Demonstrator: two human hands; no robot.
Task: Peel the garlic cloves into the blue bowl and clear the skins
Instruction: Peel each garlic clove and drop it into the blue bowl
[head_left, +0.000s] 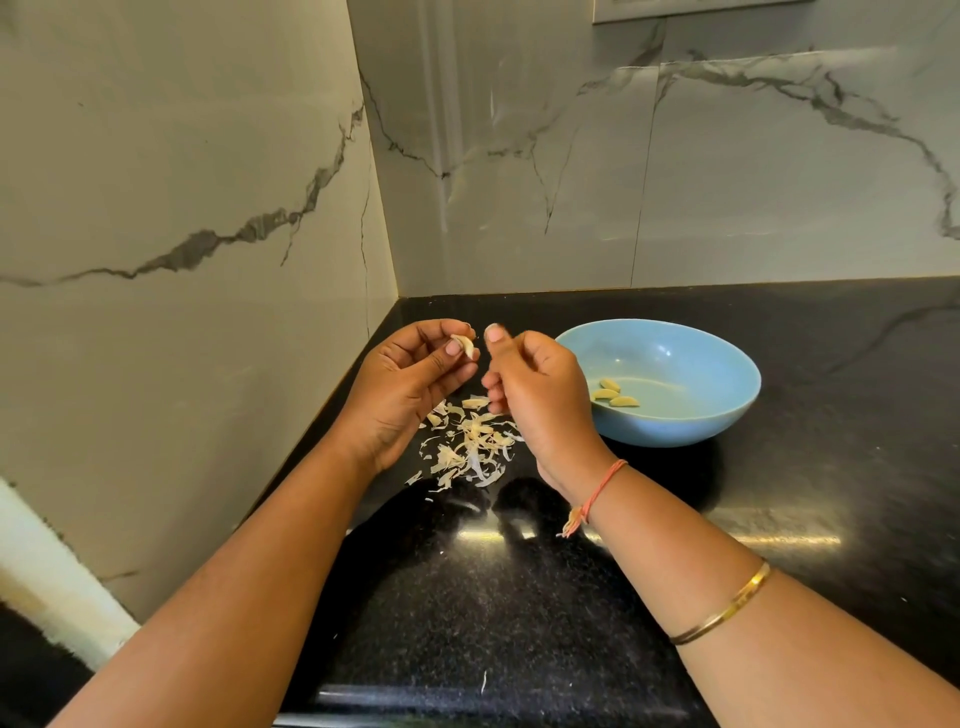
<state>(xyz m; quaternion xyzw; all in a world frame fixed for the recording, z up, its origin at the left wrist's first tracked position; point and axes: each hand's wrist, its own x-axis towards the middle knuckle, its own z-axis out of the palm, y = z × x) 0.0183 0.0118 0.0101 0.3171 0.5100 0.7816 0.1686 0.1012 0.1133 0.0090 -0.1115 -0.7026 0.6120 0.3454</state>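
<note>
My left hand (410, 384) pinches garlic clove (464, 345) just left of blue bowl (675, 426), over skins (472, 447), so peel drops there. My right hand (535, 384) curled on bowl side of clove; pinching skin or not, cannot tell.

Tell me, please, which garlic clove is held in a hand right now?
The clove pinched by the left hand, raised beyond the skins; the other three cloves lie loose inside the blue bowl.

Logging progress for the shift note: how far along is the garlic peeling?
Done: three peeled cloves lie in the blue bowl. In hand: left hand pinches a clove that looks part-skinned; right hand curled beside it. Left: skins scattered on the counter, uncleared.
</note>
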